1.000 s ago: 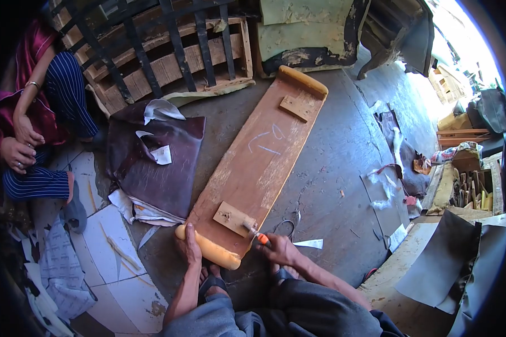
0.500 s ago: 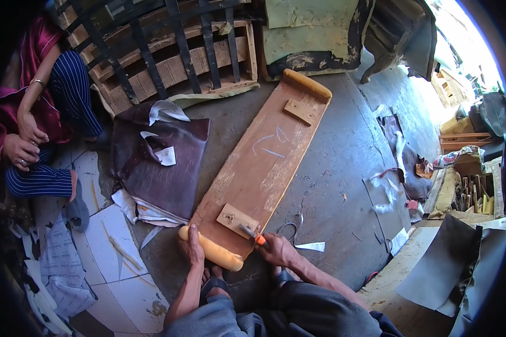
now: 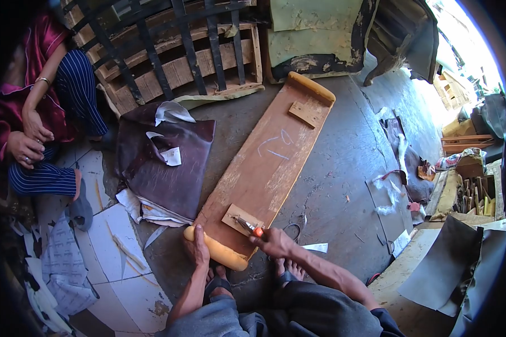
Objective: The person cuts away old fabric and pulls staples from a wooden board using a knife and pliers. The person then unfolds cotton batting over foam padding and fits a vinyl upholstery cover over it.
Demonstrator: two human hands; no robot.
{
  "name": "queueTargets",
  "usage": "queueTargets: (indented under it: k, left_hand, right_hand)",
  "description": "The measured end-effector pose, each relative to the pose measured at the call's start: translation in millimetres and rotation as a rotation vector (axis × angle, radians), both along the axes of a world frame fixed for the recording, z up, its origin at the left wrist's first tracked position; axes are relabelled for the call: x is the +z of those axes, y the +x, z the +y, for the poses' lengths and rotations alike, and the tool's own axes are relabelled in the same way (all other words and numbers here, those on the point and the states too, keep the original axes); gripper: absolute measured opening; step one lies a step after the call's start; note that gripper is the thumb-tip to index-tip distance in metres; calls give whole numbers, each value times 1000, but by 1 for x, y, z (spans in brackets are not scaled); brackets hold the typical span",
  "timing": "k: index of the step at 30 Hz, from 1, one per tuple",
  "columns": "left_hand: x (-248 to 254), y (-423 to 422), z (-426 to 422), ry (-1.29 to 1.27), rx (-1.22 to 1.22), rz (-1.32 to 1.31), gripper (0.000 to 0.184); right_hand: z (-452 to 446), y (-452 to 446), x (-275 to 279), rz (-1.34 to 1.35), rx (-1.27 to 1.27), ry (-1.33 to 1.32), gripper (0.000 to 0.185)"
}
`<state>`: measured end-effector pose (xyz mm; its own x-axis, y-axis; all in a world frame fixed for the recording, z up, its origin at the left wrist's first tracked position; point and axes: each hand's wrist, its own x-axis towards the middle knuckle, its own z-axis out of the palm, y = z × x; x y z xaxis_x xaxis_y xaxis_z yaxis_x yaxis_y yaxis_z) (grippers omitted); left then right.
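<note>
Its grip closed around an orange-handled metal tool [image 3: 257, 231], a person's right hand [image 3: 274, 242] reaches over the near right corner of a long wooden board [image 3: 264, 168], the tool's tip at a small wooden block [image 3: 229, 217]. The left hand [image 3: 199, 249] clasps the padded strip [image 3: 226, 254] along the board's near edge, at its left corner. The board lies slantwise on the floor [image 3: 343, 163], chalk marks [image 3: 274, 147] on its face and a second block [image 3: 303, 114] close to its far edge. Beside its left edge lies crumpled maroon upholstery material [image 3: 177, 181]; farther left, a seated person's hands [image 3: 32, 140] rest together.
</note>
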<state>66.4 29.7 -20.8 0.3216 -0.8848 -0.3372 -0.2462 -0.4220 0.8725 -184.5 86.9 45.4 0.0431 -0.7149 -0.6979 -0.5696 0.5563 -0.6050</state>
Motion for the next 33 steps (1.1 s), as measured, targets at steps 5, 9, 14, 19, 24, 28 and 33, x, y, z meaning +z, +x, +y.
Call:
queueTargets:
  k: [5, 9, 14, 19, 24, 28, 33]
  left_hand:
    - [-12, 2, 1, -2, 3, 42, 57]
    - [-8, 2, -3, -45, -11, 76, 59]
    - [-8, 1, 1, -8, 11, -49, 65]
    - [-10, 6, -1, -4, -32, -1, 66]
    - [-6, 4, 1, -8, -5, 30, 67]
    - [-19, 10, -4, 46, -33, 34, 68]
    - [15, 10, -7, 7, -81, 52, 52]
  right_hand:
    - [37, 26, -18, 229, 0, -485, 40]
    - [31, 25, -1, 425, 21, -404, 41]
    - [26, 39, 16, 515, 249, -243, 40]
    - [22, 42, 8, 526, 179, -336, 38]
    - [8, -2, -6, 50, 87, -120, 42]
    - [42, 0, -17, -466, -484, 26, 34]
    - [75, -24, -32, -312, -1078, -223, 32]
